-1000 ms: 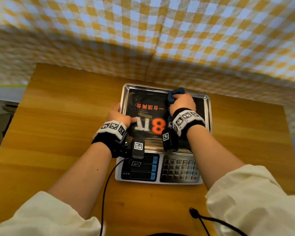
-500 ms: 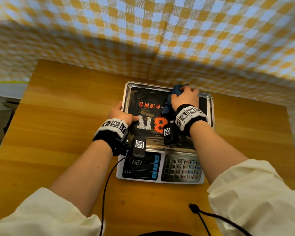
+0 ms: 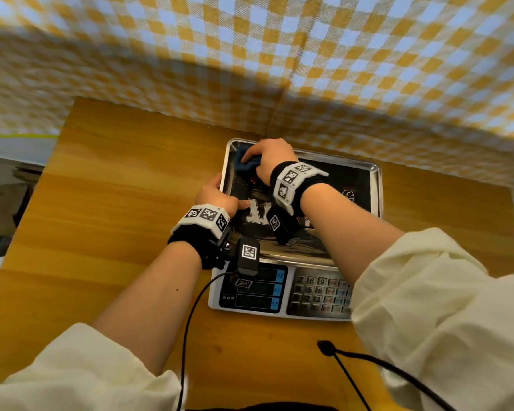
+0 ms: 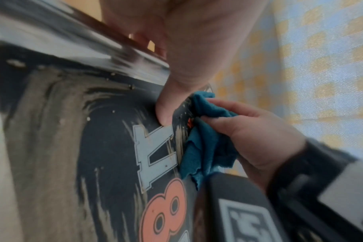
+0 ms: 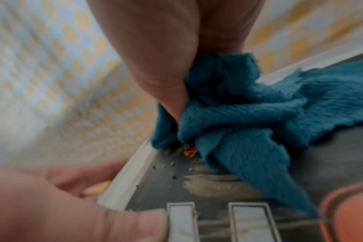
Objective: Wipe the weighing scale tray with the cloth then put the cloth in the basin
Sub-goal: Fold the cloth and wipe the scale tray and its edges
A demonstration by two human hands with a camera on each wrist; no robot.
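Right hand (image 3: 267,157) gripped cloth (image 3: 247,166) at tray (image 3: 374,185) 11 o'clock corner; left hand (image 3: 217,197) clamped rim; should press firmly, overlap strokes

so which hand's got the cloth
The right hand grips the blue cloth at the tray's far corner; the left hand only holds the tray edge.

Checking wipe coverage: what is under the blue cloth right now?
The cloth, bunched in the right hand, sits on the tray's far-left corner. Crumbs and orange print show at its edge; the surface beneath is covered.
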